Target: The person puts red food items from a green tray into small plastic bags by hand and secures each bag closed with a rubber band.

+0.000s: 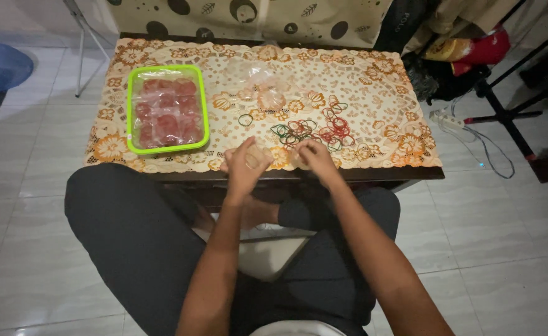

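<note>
Head view: one green-rimmed rectangular tray (pixel 202 106) on the worktop (pixel 379 134), far left, packed with red pieces under clear film; piece count unreadable. Heap of clear plastic bags (pixel 262 84) mid-worktop, count unclear. Pile of red and green rubber bands (pixel 311 132) right of centre, one green band (pixel 245 119) lying apart. At near edge: left hand (pixel 244 167) fingers curled around small clear bag (pixel 256 157); right hand (pixel 316 157) fingers pinched at its edge, just beside.
</note>
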